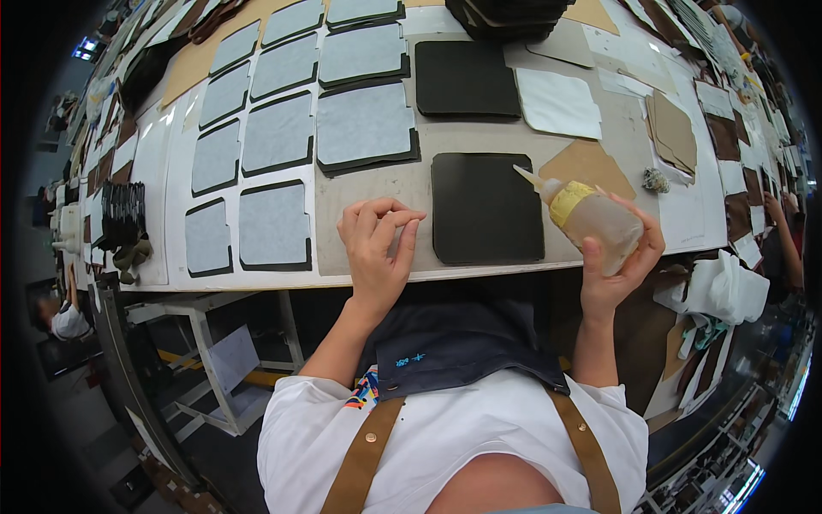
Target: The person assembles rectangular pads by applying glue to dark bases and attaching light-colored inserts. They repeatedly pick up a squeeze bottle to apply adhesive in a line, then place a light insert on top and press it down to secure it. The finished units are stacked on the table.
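Note:
My right hand (pixel 628 250) is wrapped round a translucent squeeze bottle (pixel 599 227) with a yellow band. The bottle is tilted, and its narrow nozzle points up and left over the top right part of a black rectangular panel (pixel 486 210). Left of that panel, my left hand (pixel 377 240) hovers with thumb and forefinger pinched together and the other fingers curled; nothing shows between them. Another black panel (pixel 467 80) lies just beyond the first one. A white cloth-like sheet (pixel 558 103) is beside it on the right.
Rows of light grey pieces with black edges (pixel 276 133) cover the table's left side. A dark stack (pixel 505 17) stands at the back. Tan card pieces (pixel 591 167) and a small crumpled lump (pixel 655 180) lie to the right. A white plastic bag (pixel 719 287) hangs by the right edge.

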Action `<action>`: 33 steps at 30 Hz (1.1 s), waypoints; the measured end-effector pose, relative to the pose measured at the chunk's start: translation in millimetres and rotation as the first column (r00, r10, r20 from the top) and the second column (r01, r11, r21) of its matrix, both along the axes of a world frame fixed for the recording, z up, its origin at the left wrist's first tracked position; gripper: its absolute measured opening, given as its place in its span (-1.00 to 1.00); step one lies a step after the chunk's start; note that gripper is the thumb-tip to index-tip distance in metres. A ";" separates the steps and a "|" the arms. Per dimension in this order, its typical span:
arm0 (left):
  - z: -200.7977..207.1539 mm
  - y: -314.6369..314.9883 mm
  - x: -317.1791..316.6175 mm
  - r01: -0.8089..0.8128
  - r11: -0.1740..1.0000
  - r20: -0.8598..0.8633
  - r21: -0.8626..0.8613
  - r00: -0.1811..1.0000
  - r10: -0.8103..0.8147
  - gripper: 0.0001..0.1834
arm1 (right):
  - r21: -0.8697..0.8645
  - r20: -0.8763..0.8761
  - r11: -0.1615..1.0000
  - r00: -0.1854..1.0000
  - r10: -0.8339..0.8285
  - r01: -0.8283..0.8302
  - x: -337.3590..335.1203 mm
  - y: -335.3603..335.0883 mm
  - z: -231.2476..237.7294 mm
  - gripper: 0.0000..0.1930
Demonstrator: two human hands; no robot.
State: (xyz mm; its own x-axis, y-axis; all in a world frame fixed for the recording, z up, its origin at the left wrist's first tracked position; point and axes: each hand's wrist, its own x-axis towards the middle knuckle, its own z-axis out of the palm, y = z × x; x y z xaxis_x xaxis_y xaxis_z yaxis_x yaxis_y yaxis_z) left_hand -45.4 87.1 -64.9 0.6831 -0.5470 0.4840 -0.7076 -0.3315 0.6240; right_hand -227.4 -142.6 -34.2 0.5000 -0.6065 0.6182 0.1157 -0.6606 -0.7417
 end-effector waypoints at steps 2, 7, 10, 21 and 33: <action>0.8 0.3 -0.1 -0.001 1.000 0.000 0.007 1.000 0.001 -0.89 | -0.016 0.009 0.999 0.999 0.044 -0.044 5.1 3.8 1.0 -0.27; 2.7 0.8 -0.8 -0.006 1.000 -0.005 0.015 1.000 0.007 -0.90 | -0.075 0.014 0.987 0.990 0.142 -0.140 17.5 11.6 2.7 -0.24; -0.9 1.4 -0.2 -0.010 1.000 -0.006 -0.016 1.000 0.010 -0.88 | -0.099 0.018 0.980 0.984 0.178 -0.175 24.7 15.3 1.5 -0.23; 1.7 2.3 -0.4 -0.017 0.999 -0.021 -0.042 1.000 0.016 -0.88 | -0.126 0.013 0.945 0.952 0.305 -0.301 53.1 34.4 0.6 -0.19; 0.9 4.3 0.3 -0.027 0.997 -0.041 -0.067 0.999 0.024 -0.88 | 0.416 0.122 0.797 0.895 0.429 -0.438 70.0 -7.2 14.6 -0.23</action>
State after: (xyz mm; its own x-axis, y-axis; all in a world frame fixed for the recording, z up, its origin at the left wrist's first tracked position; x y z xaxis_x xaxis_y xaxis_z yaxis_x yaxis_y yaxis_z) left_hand -45.0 91.4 -64.0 0.7163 -0.4958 0.4911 -0.6731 -0.3053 0.6736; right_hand -157.4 -149.8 -19.6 0.7638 -0.5318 0.3658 0.3327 -0.1613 -0.9291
